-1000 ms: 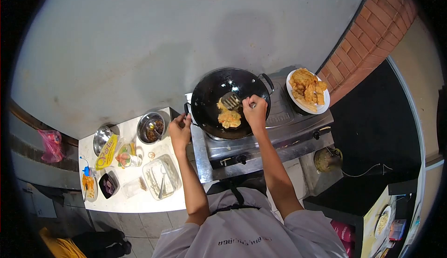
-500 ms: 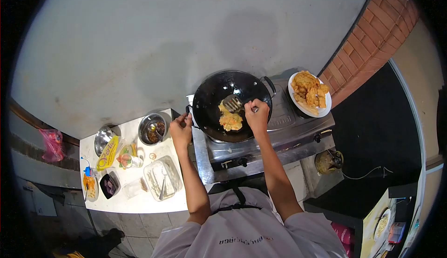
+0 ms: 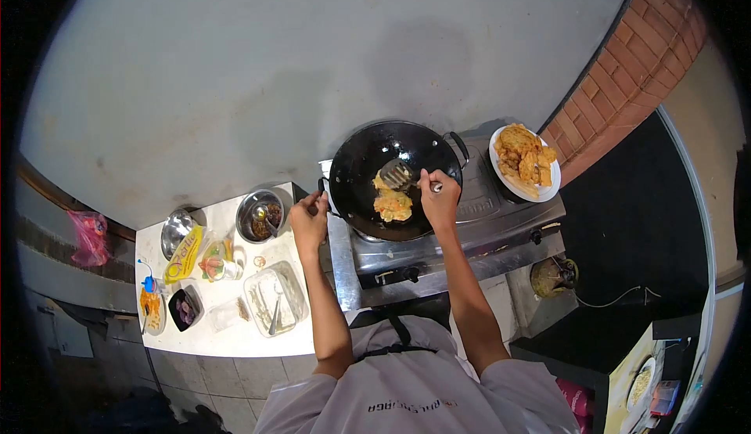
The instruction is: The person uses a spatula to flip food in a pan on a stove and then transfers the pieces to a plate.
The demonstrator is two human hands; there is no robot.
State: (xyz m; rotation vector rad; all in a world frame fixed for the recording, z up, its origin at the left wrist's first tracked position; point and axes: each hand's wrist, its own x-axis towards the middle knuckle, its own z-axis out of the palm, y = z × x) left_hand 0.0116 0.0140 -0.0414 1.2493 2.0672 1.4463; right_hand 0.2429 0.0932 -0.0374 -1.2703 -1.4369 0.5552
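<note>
A black wok (image 3: 368,144) stands on the steel stove (image 3: 399,258). My left hand (image 3: 310,219) is closed at the wok's left handle (image 3: 321,187), thumb and fingers pinched by it. My right hand (image 3: 440,198) grips a slotted metal spatula (image 3: 397,174), whose head rests on the upper part of a yellow-orange egg-like piece of food (image 3: 393,207) in the wok. The spatula's blade hides part of that food. To the right, a white plate (image 3: 556,174) holds golden fried pieces (image 3: 519,149).
On the white table (image 3: 235,336) at left are two metal bowls (image 3: 260,215), a yellow packet (image 3: 185,254), a clear container with a spoon (image 3: 274,301) and a black bowl (image 3: 185,310). A gas cylinder (image 3: 553,275) stands below the stove. A wall rises behind.
The view has shifted slightly, moving the wok and stove a little to the right in the picture. Both hands keep their holds. The spatula is still at the upper part of the food.
</note>
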